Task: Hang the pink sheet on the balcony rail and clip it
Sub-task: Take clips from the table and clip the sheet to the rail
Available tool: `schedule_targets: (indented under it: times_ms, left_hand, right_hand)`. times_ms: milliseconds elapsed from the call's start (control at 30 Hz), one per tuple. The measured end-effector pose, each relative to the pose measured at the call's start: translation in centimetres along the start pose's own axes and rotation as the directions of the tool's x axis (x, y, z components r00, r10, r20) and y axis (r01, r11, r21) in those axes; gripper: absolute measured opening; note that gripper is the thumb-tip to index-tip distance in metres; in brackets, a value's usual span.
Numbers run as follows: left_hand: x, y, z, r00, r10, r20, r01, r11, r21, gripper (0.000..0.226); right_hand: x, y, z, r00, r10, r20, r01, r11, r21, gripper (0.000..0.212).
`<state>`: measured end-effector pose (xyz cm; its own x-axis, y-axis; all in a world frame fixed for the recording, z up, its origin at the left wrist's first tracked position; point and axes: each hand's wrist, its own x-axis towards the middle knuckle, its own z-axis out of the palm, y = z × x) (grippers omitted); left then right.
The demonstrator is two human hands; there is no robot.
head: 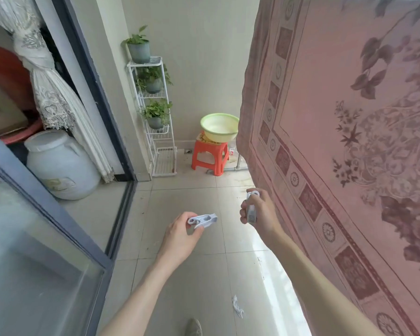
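The pink sheet (325, 117) with a dark floral pattern hangs on the right from the top of the view down past the bottom edge; the rail itself is hidden under it. My left hand (182, 234) pinches a white plastic clip (202, 220) lying sideways in front of me. My right hand (257, 209) grips a second white clip (251, 207) held upright, close beside the sheet's left border. Both hands are over the tiled floor, a little apart from each other.
A third white clip (237, 309) lies on the floor near my shoe (194, 327). Ahead stand an orange stool (210, 156) with a green-yellow basin (220, 127), a white plant rack (155, 112), and on the left a sliding glass door (46, 238).
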<state>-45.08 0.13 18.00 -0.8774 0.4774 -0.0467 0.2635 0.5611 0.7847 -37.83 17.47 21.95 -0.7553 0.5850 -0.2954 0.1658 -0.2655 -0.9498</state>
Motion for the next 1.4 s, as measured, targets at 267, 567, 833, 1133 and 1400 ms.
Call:
schedule_targets:
  times_ms: [267, 567, 833, 1133, 1400]
  left_hand:
    - [15.9, -0.2, -6.4, 0.999, -0.011, -0.036, 0.011, 1.000, -0.002, 0.015]
    - [29.5, -3.1, -7.7, 0.993, -0.112, -0.038, 0.111, 0.994, -0.026, 0.014]
    - [41.5, -1.5, -7.0, 0.993, -0.113, -0.037, 0.112, 0.993, -0.024, 0.013]
    - [53.7, -1.9, -5.3, 0.993, -0.095, 0.067, 0.095, 0.995, 0.001, 0.014]
    - [70.1, -3.3, -4.9, 0.973, 0.032, 0.229, -0.042, 0.998, 0.041, 0.014]
  right_hand:
    - [13.9, -7.6, 9.6, 0.891, -0.394, -0.226, 0.202, 0.790, -0.580, 0.051]
    - [28.0, -8.3, 12.5, 0.905, -0.295, -0.305, 0.029, 0.761, -0.648, 0.032]
    - [38.7, -10.0, 13.0, 0.932, -0.281, -0.227, 0.091, 0.791, -0.605, 0.028]
    - [48.9, -10.4, 14.4, 0.964, -0.194, -0.183, 0.045, 0.797, -0.603, 0.030]
    - [62.0, -11.3, 17.7, 0.959, -0.167, -0.228, -0.013, 0.780, -0.626, 0.030]
